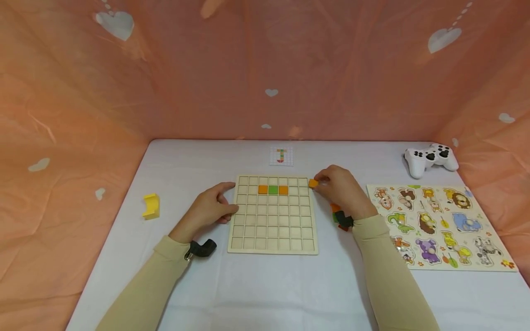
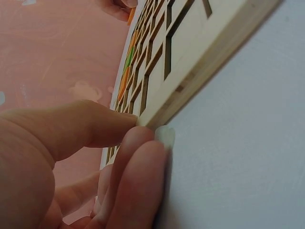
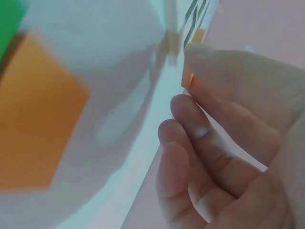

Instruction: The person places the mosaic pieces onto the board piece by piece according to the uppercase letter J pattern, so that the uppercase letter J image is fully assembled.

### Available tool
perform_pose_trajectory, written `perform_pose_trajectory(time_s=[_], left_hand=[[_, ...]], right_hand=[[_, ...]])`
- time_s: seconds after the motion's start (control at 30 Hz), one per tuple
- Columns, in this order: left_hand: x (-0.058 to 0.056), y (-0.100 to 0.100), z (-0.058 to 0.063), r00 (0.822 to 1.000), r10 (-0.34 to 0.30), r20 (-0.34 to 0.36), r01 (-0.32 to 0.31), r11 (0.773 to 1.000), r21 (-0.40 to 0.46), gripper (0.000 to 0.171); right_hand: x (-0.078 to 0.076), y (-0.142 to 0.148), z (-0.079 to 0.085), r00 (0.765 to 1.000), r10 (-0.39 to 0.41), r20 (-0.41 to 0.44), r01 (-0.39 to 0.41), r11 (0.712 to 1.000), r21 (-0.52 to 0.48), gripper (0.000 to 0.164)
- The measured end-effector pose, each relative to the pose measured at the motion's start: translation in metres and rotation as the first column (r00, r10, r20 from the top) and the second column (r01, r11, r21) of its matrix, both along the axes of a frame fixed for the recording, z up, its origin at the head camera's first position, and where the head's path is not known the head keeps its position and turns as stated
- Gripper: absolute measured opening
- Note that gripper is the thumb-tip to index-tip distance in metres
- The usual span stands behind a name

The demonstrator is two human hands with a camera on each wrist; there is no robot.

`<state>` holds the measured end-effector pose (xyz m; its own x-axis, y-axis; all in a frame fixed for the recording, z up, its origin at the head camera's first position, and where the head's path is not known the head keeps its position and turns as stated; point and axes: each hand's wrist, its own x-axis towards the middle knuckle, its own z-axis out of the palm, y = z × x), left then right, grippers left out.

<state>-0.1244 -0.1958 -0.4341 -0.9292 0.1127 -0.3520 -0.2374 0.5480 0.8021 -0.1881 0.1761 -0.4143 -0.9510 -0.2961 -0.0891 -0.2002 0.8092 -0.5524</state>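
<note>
A pale wooden grid board (image 1: 272, 220) lies flat on the table, with two orange tiles (image 1: 262, 189) and a green tile (image 1: 273, 189) between them in one row near its far edge. My left hand (image 1: 209, 207) holds the board by its left side; in the left wrist view, the thumb (image 2: 95, 126) meets the top edge and curled fingers (image 2: 138, 181) press the side. Just off the far right corner, my right hand (image 1: 341, 188) pinches an orange square tile (image 3: 187, 76) between thumb and index finger. Its other fingers are curled loosely.
Several loose tiles (image 1: 334, 209) lie under the right wrist, partly hidden. Behind the board is a small pattern card (image 1: 281, 156) showing a J shape. An animal puzzle board (image 1: 439, 225) and white game controller (image 1: 430, 158) are at right, a yellow block (image 1: 151, 206) at left.
</note>
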Motion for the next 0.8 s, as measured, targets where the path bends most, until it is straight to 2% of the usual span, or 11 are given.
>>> perform_pose_trajectory(time_s=[0.43, 0.63, 0.8], left_hand=[[0.000, 0.001, -0.001, 1.000, 0.006, 0.004, -0.006, 1.000, -0.008, 0.076], [0.001, 0.001, -0.001, 1.000, 0.013, 0.004, -0.013, 1.000, -0.008, 0.076], [0.001, 0.001, 0.000, 1.000, 0.009, 0.005, -0.009, 1.000, 0.001, 0.077]], right_hand=[[0.013, -0.041, 0.003, 0.994, 0.100, -0.036, -0.101, 0.995, -0.024, 0.024], [0.015, -0.065, 0.001, 0.977, 0.203, -0.074, -0.203, 0.979, 0.004, 0.022], [0.018, -0.081, 0.001, 0.963, 0.254, -0.088, -0.252, 0.967, 0.029, 0.020]])
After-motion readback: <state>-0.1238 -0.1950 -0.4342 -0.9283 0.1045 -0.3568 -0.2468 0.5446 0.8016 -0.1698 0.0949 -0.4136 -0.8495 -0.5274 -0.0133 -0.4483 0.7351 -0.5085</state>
